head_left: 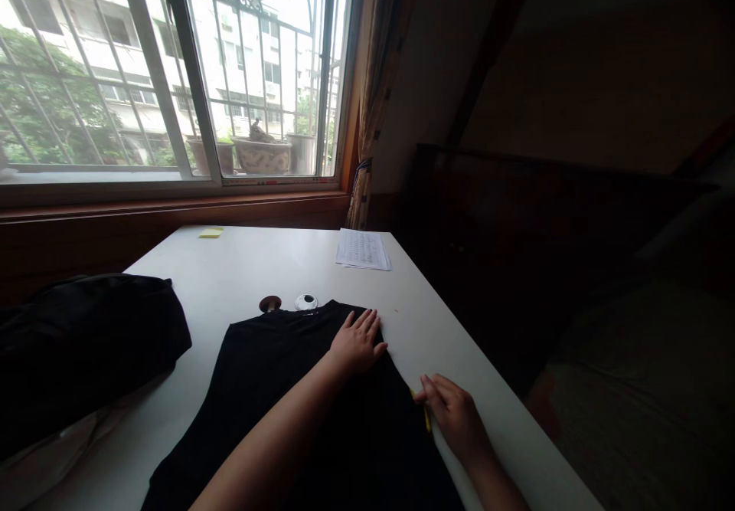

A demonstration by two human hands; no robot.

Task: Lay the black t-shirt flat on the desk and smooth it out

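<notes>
A black garment [276,396], likely a top with its neckline at the far end, lies spread on the white table [276,258]. My left hand [357,344] rests flat on its upper right part, fingers stretched out. At the garment's right edge, my right hand [453,411] is closed with thumb and finger pinched. A thin yellow strip [427,420] shows beside those fingertips along the edge; its kind is unclear and my hand partly hides it. Just beyond the neckline sit a brown disc [270,303] and a white round object [306,302] with a dark centre.
Black fabric [92,350] is heaped at the table's left side. Printed papers [363,249] lie near the far right corner, and a yellow sticky note [210,232] near the far left one. Behind the table are a barred window [253,74] and a tied curtain [367,113].
</notes>
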